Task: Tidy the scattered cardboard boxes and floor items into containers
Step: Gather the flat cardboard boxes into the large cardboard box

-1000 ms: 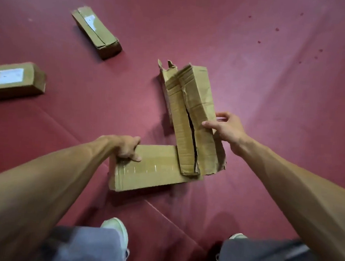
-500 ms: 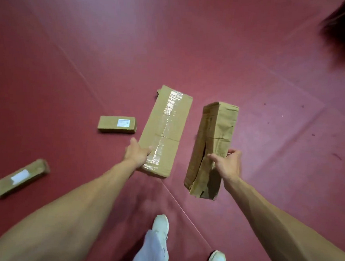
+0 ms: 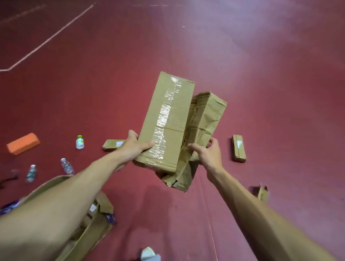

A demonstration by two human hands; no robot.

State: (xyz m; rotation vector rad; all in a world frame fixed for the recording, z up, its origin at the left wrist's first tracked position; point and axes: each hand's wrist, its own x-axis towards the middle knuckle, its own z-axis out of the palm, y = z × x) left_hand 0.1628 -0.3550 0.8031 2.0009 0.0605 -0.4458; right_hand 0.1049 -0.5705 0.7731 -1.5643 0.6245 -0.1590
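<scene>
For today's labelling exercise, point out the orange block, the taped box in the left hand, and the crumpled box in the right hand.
orange block (image 3: 23, 143): head view, its top face.
taped box (image 3: 168, 118): head view, its taped front face.
crumpled box (image 3: 208, 114): head view, its creased upper side.

The dark red matte floor (image 3: 270, 96) carries thin pale painted lines (image 3: 52, 36). The long tan cardboard box with a glossy clear tape strip (image 3: 166, 120) down its face shows plain brown, as does the crumpled tan cardboard box (image 3: 204, 120) beside it. The orange rectangular foam block (image 3: 23, 143) is one solid colour. The small white plastic bottle (image 3: 79, 142) has a green cap. The small brown cardboard box (image 3: 238, 148) bears a white label. The shoe toe (image 3: 147, 253) is white.
</scene>
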